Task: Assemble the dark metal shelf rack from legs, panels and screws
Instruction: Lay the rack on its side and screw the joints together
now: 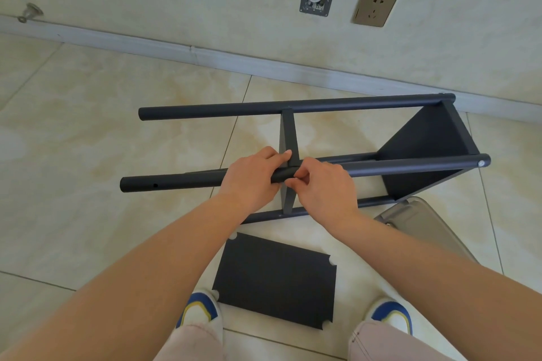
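Tiled floor [88,114]; rack leg [181,182] between left hand [252,176] and right hand [319,187]

Matt dark metal rack [422,141]; glossy tiled floor [88,126].

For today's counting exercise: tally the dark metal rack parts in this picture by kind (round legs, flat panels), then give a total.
Round legs: 4
Flat panels: 3, the end panel, the middle panel and the loose panel on the floor
Total: 7
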